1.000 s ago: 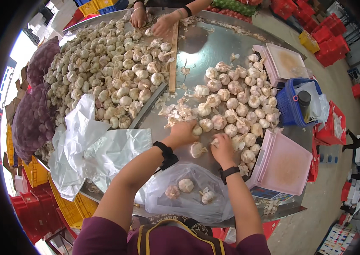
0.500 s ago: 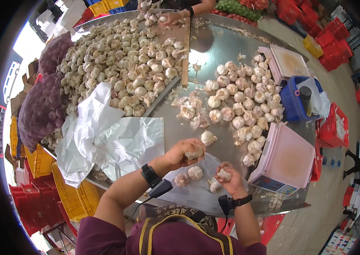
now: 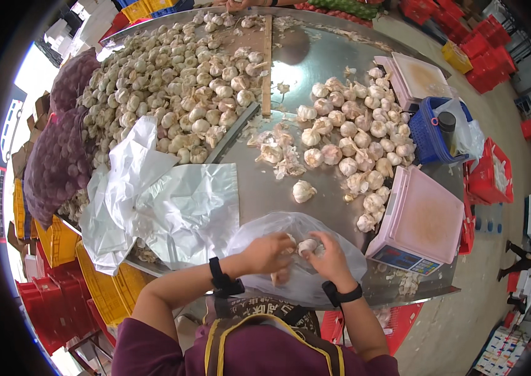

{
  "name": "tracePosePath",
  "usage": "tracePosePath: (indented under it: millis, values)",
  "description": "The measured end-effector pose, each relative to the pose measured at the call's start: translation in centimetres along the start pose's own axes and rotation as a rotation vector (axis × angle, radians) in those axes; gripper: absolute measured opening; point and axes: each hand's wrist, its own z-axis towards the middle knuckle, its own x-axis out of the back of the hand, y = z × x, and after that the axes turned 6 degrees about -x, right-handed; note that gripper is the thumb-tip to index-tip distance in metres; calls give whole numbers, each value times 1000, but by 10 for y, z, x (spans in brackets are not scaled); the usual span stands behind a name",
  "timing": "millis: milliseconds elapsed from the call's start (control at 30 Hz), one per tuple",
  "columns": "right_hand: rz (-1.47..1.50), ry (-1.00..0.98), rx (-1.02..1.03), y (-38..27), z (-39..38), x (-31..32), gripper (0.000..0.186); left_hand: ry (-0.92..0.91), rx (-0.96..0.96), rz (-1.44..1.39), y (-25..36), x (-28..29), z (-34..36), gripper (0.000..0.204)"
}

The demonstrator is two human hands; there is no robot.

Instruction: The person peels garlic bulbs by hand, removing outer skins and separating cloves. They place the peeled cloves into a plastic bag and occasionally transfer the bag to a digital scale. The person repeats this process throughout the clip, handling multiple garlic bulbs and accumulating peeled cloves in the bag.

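Both of my hands are over a clear plastic bag (image 3: 256,233) at the near edge of the metal table. My right hand (image 3: 331,260) is closed around a white garlic bulb (image 3: 307,247), its fingers curled over the far side. Close beside it, my left hand (image 3: 268,254) is closed on another garlic bulb, mostly hidden by the fingers and slightly blurred. Other bulbs in the bag are largely covered by my hands. Just beyond the bag lies a single garlic bulb (image 3: 303,191). A group of cleaned bulbs (image 3: 359,131) spreads farther right.
A big garlic heap (image 3: 171,88) fills the far left, behind a metal strip (image 3: 234,133). White plastic bags (image 3: 184,200) lie left of my hands. A pink scale (image 3: 425,216) and blue basket (image 3: 431,141) stand right. Another person's hand (image 3: 237,5) shows at the far edge.
My hands have come closer together and lower over the bag, which now bulges up around them. The other person's hand has moved back toward the far edge.
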Motion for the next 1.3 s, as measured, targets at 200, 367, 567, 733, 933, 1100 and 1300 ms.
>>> tracePosePath:
  millis: [200,367,567,733,933,1100,1300]
  values:
    - [-120,112,-37,-13,87,-4,55,327,312,351,-61,70,78,43]
    - [-377,8,-66,-8,144,-32,53,321,360,532,-119,93,123,49]
    - [543,-306,-407,13,145,-12,31,195,521,-610,-144,110,124,55]
    - [1445,-479,-482,2,94,23,18,44,209,-1598,-115,95,75,55]
    - [1588,-449,-504,11,30,24,13,-50,137,-1775,-30,76,37,52]
    - [1698,-332,-489,16,-12,17,10,-50,214,-1717,3,51,15,44]
    - [1644,-158,-589,16,-39,17,10,-29,311,-1792,39,32,-1,43]
